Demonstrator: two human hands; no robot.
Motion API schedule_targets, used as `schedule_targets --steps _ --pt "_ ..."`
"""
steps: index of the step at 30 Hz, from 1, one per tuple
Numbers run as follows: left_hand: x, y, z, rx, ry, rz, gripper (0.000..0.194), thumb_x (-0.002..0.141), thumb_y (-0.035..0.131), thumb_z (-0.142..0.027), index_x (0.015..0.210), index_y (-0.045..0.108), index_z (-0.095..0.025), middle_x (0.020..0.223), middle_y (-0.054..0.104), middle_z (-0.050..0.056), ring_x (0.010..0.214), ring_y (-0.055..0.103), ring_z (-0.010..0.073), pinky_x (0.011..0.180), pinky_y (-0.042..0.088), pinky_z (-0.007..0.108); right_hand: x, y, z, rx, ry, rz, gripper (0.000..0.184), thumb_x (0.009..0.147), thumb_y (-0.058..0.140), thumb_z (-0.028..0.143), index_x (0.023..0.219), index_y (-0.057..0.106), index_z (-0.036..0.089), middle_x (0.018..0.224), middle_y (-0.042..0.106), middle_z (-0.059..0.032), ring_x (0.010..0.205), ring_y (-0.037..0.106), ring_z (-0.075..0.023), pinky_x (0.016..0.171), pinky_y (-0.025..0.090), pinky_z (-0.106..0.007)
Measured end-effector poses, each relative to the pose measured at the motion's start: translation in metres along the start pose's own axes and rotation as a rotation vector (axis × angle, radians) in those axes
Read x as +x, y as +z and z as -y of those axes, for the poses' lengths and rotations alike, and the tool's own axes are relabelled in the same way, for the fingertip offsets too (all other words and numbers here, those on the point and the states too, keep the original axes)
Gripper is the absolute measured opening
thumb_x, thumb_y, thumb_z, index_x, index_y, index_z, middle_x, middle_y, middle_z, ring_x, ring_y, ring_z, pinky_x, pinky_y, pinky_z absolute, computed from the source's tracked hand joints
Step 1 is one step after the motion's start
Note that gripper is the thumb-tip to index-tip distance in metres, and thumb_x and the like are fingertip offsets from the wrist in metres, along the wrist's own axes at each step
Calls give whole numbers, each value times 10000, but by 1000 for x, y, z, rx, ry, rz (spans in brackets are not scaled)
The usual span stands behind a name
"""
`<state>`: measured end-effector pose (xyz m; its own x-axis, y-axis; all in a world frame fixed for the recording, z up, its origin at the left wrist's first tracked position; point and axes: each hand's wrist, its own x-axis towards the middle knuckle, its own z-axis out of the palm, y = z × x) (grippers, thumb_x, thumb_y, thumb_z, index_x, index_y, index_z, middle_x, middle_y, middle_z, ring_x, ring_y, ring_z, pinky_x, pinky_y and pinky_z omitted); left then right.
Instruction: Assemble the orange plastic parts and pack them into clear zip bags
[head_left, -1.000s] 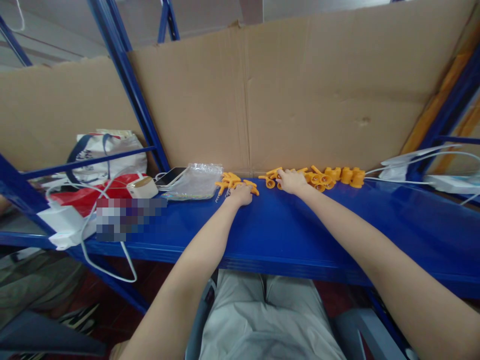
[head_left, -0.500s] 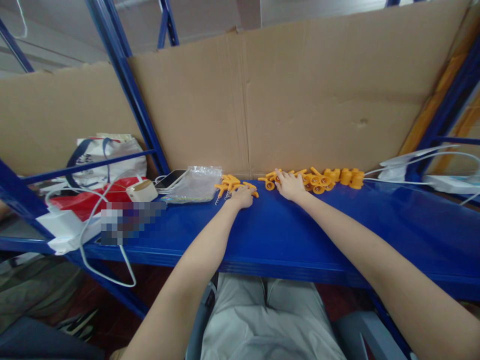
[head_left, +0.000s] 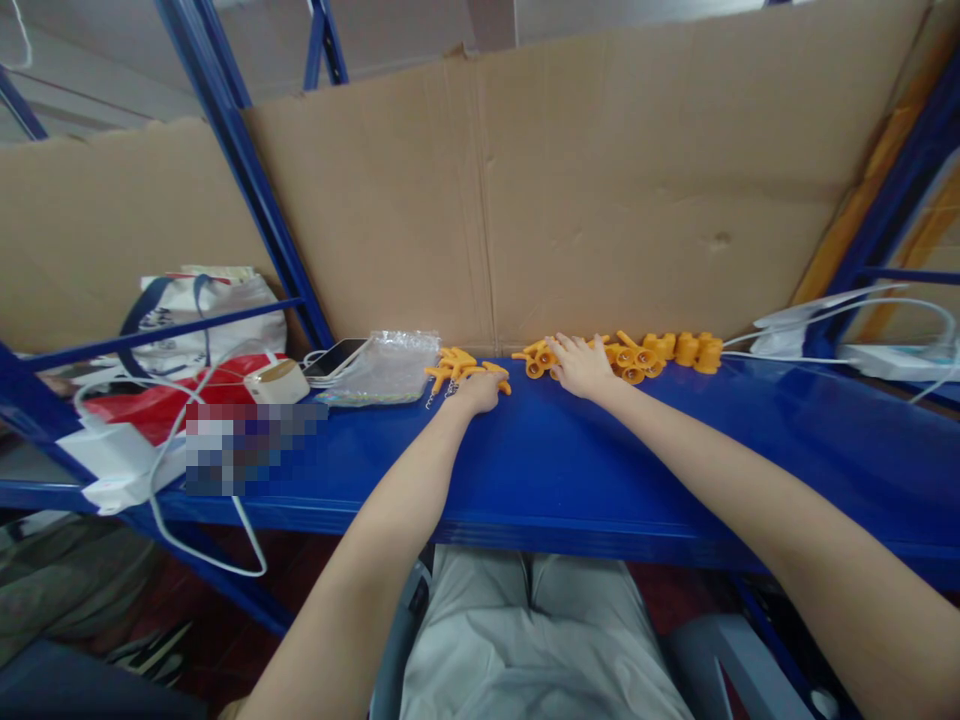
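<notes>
My left hand [head_left: 482,393] rests on the blue shelf with its fingers curled round a yellow-orange corkscrew [head_left: 499,374], whose handle shows past the fingers. Just left of it lies a small pile of similar corkscrews [head_left: 445,368], some with their metal spirals showing. My right hand [head_left: 583,369] lies palm down, fingers stretched and spread, over a row of yellow-orange plastic pieces. Hollow, cup-ended pieces [head_left: 631,362] show to its right, and another such piece [head_left: 533,367] sits at its left. What lies beneath the palm is hidden.
Upright spool-shaped yellow-orange parts [head_left: 697,352] stand at the right end of the row. A cardboard sheet [head_left: 600,200] closes the back. On the left are a clear plastic bag [head_left: 394,370], a phone [head_left: 341,358], white cables and chargers [head_left: 120,450] and a cloth bag [head_left: 210,320].
The view has shifted slightly. My right hand's fingers have spread a little over the yellow-orange pieces. My left hand has stayed at the corkscrews.
</notes>
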<state>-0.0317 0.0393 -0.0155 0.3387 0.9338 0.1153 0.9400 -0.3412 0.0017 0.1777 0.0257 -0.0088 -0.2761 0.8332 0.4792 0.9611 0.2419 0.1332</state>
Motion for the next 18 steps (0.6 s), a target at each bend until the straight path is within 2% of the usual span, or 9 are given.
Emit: schedule_targets --steps 5,10,14,18 --pt "2 0 0 -13 33 -51 455 863 499 -135 1287 611 -256 1310 652 57 1223 592 212 1039 446 311 -5 -9 -18 5 29 -57 559 911 416 239 1465 424 174 1526 432 -148 1345 446 -327 1111 232 -638" --pt "1 0 -3 -50 26 -86 407 858 534 -151 1241 636 -243 1264 677 61 1171 623 220 1018 464 314 -5 -16 -61 41 124 -181 541 893 414 249 1424 454 153 1487 470 -183 1291 477 -350 1055 298 -628" --pt "-2 -4 -9 -58 14 -79 356 882 549 -241 1224 647 -242 1205 706 53 1123 645 224 968 490 301 -10 -21 -106 55 270 -268 506 873 428 256 1354 509 120 1393 535 -218 1220 510 -358 979 361 -574" --pt "-2 -6 -13 -71 -10 -85 338 891 565 -298 1213 659 -252 1199 710 50 1128 641 233 968 489 309 -24 -31 -146 77 486 -219 508 856 451 229 1338 542 94 1342 554 -256 1187 514 -366 934 367 -535"
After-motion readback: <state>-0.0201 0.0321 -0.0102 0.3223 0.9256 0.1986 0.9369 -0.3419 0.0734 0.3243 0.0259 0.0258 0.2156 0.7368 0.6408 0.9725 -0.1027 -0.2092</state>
